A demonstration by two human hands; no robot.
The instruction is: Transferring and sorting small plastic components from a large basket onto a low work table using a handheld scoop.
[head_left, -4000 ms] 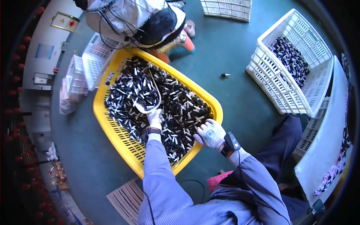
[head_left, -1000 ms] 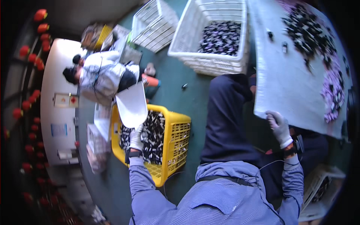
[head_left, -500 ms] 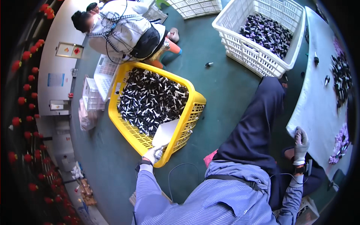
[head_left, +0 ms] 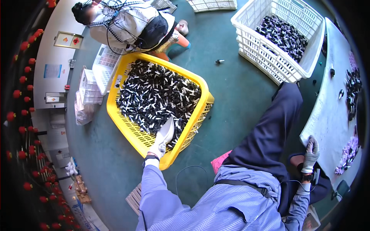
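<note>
My gloved left hand (head_left: 157,148) is closed on a white scoop (head_left: 165,133), tilted with its tip among small black-and-white parts (head_left: 154,96). These parts fill much of a yellow plastic basket (head_left: 205,86) to my left front, and the hand is above its near side. My gloved right hand (head_left: 311,155) grips the near corner of a pale table (head_left: 322,104) at my right; part of its fingers is hidden there. Both hands have dark bands at the wrists.
A white crate (head_left: 262,54) with black and purplish parts stands ahead. Similar black parts (head_left: 352,92) and purple pieces (head_left: 348,154) lie on the table. Another person (head_left: 135,27) bends beyond the yellow basket, near white baskets (head_left: 103,69). One loose part (head_left: 219,61) is on the green floor.
My left hand has turned the scoop, so its blade now shows narrower and steeper over the parts. The right hand stays at the table corner. The whole view has shifted slightly.
</note>
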